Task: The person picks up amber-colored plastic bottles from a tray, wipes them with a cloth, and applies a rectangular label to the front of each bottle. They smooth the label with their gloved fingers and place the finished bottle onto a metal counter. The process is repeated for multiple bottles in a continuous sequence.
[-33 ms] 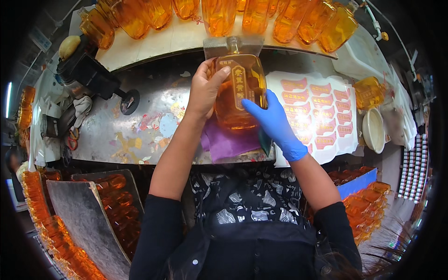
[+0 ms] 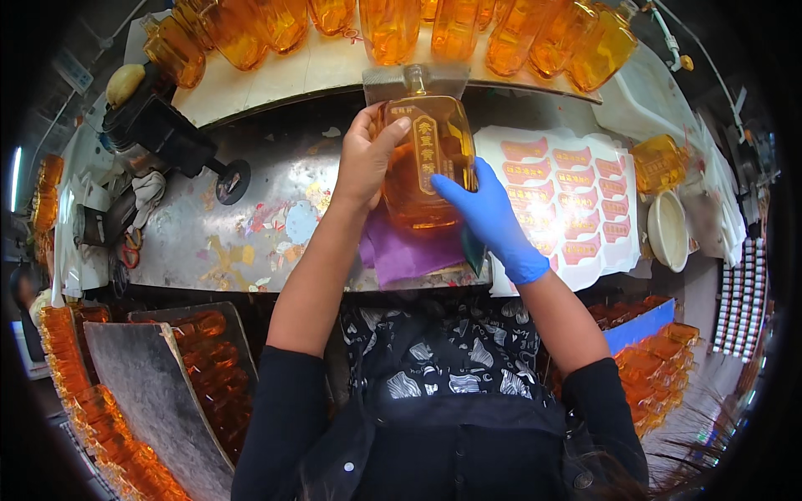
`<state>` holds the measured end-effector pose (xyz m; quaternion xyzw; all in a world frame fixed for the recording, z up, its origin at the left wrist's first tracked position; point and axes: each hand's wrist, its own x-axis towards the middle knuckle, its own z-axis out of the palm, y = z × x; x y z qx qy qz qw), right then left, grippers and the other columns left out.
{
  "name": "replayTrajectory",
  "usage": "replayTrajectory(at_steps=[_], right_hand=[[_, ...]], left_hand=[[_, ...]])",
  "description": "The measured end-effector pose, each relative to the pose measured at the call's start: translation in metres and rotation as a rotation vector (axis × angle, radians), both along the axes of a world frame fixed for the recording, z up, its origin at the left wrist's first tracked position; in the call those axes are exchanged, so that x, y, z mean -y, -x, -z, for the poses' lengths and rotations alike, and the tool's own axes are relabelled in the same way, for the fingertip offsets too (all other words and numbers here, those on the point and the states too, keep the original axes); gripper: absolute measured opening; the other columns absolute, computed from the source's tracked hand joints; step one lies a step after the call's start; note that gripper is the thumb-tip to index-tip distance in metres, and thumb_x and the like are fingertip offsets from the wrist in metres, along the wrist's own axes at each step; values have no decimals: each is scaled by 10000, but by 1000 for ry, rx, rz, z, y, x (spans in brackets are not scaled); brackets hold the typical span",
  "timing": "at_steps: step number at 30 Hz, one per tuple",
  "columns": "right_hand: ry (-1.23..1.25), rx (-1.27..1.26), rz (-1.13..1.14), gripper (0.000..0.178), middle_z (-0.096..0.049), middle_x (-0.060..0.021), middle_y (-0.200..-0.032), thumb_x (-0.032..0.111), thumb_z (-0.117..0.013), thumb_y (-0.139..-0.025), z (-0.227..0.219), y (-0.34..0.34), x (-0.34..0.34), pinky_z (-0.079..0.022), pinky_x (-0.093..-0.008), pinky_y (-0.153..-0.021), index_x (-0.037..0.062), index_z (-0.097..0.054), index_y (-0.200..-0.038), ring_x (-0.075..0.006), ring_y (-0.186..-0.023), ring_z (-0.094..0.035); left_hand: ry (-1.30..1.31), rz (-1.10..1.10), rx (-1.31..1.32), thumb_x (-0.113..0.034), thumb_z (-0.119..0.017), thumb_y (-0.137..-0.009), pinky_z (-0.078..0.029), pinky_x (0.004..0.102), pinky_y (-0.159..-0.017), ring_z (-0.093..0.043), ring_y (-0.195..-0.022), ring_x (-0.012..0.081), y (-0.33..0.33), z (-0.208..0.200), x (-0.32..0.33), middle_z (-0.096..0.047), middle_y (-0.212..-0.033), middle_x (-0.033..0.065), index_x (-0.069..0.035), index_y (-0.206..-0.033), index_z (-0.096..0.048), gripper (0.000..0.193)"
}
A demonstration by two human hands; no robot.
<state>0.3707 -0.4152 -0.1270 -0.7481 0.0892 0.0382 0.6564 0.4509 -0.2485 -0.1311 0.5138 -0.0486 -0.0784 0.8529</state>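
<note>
Between two hands, left hand point(image 2: 366, 159) bare, right hand point(image 2: 489, 213) gloved: one amber bottle point(image 2: 426, 159) (fingers wrapped around it).

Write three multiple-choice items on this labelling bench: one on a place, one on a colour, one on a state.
1. Where does the purple cloth lie?
A. Under the bottle on the bench
B. On the shelf with the other bottles
C. In the white bowl

2. What colour is the glove on the right hand?
A. Yellow
B. Blue
C. Black

3. How is the bottle held?
A. By the left hand alone
B. By neither hand
C. Between both hands

Answers: 1 A, the cloth shows below the bottle's base near the bench edge. 2 B, the glove is plainly blue. 3 C, the bare left hand grips its left side and the gloved right hand presses its right side.
</note>
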Motion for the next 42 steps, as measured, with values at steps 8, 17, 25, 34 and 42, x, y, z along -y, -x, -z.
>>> replayTrajectory(at_steps=[8,17,25,34,42], right_hand=[[-941,-273,196,551,-629,-136,-1036,506,-485,-935,30,3,79,-499,-356,-797,6,-594,-1140,-248,-845,-612],[-31,335,-257,257,-632,-63,-1025,117,-630,-892,-53,-5,32,-484,-308,-845,33,-596,-1132,-171,-949,-605],[696,1074,-284,220,-640,-120,-891,79,-645,-833,-75,-100,14,-502,-354,-718,74,-639,-1053,-309,-803,-624],[445,802,-669,278,-670,-70,-876,25,-686,-822,-53,-11,20,-502,-337,-646,82,-673,-1093,-199,-734,-625],[785,347,-772,127,-627,-128,-874,185,-554,-901,-83,-63,8,-473,-405,-632,95,-629,-949,-321,-744,-601]], left_hand=[[-108,28,-137,-219,-705,-851,-482,337,-919,-529,-1108,187,23,-3,-17,-506,-1232,125,-6,-1365,-300,687],[-217,75,8,-58,-734,-772,-427,389,-1010,-495,-1197,276,54,-8,-4,-429,-1276,178,-57,-1443,-182,869],[-282,71,50,-175,-686,-875,-388,345,-1047,-466,-1242,214,55,-9,-4,-467,-1318,142,-29,-1429,-248,720],[-311,46,-44,-443,-396,-1012,-420,278,-862,-509,-995,130,24,3,-47,-539,-1126,68,-29,-1319,-459,519],[-398,165,-170,-479,-554,-933,-407,208,-637,-537,-751,78,-1,-2,-31,-628,-910,8,-79,-1111,-617,442]])
